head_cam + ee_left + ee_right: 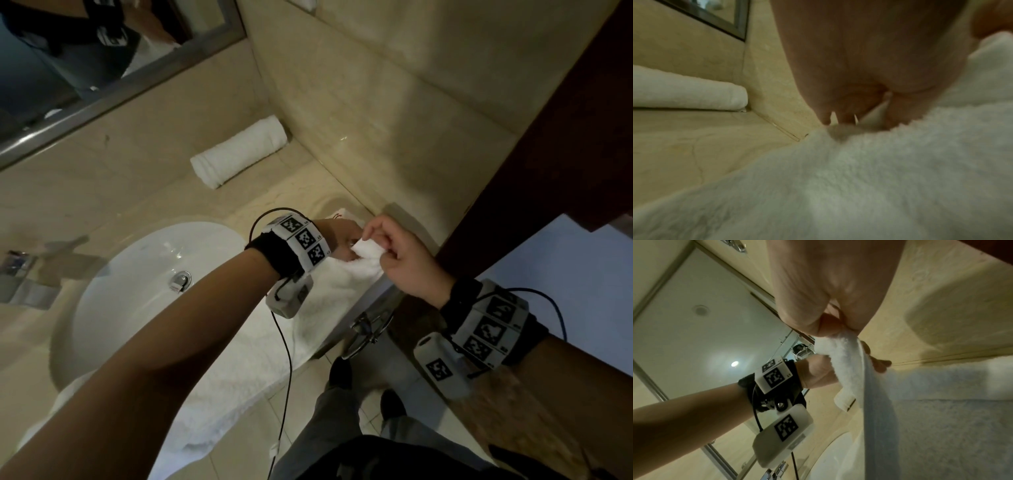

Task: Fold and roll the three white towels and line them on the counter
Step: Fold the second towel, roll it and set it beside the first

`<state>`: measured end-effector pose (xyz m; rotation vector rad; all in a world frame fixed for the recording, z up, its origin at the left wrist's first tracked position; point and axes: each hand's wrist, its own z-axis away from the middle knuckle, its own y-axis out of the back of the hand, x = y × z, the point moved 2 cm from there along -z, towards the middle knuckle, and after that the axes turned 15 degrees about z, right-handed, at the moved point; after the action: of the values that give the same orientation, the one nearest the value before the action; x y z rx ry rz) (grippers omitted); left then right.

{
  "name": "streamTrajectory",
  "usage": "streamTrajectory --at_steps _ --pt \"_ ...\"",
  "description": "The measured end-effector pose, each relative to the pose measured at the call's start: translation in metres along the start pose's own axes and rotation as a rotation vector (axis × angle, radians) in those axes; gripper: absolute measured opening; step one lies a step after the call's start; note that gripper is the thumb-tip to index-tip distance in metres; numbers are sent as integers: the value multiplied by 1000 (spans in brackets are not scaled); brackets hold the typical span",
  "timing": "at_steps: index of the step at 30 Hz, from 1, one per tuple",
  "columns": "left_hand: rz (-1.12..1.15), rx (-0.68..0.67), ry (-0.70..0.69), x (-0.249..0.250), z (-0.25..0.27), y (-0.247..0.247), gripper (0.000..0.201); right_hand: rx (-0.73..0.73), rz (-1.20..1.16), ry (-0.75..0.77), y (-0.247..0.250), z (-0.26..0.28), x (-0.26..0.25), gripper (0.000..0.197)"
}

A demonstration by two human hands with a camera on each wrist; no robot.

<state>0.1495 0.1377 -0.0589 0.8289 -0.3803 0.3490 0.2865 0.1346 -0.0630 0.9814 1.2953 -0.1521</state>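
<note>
One rolled white towel lies at the back of the beige counter, against the wall. A long unrolled white towel lies along the counter's front edge, past the sink. At its far end, my right hand pinches the lifted corner of this towel. My left hand grips the same end right beside it, fingers curled down into the cloth. A third towel cannot be made out apart from these.
A white sink basin with a chrome tap sits left of the towel. A mirror hangs above. A dark wooden door frame stands close on the right. The tiled floor lies below the counter edge.
</note>
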Motion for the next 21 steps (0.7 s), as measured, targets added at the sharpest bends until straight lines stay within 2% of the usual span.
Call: streamTrajectory --at_steps 1,3,5,6,8,10,13,16,18,21 --pt "59 38 -18 0 3 3 12 -1 -12 6 0 1 -1 54" --pt "153 204 -91 1 11 12 21 10 -24 -10 2 2 -1 48" --pt "95 352 -191 0 13 19 28 58 -47 -80 5 0 2 46" --pt "-1 374 -233 0 13 21 29 96 -65 -122 5 -1 5 48" --pt "-307 323 -238 -3 12 21 31 138 -105 -211 5 -2 11 49" --pt "-560 244 -140 -12 11 21 32 82 -114 -318 1 1 18 50" --pt "-638 215 60 -31 8 23 29 -62 -20 -436 -4 11 24 49" --pt "-705 187 63 -38 2 15 23 -99 -19 -396 -6 18 21 34" --pt "-789 153 35 -44 -3 12 18 -115 13 -319 -6 20 19 21" --pt "-832 78 2 -48 -10 13 18 -189 48 -218 -6 21 19 12"
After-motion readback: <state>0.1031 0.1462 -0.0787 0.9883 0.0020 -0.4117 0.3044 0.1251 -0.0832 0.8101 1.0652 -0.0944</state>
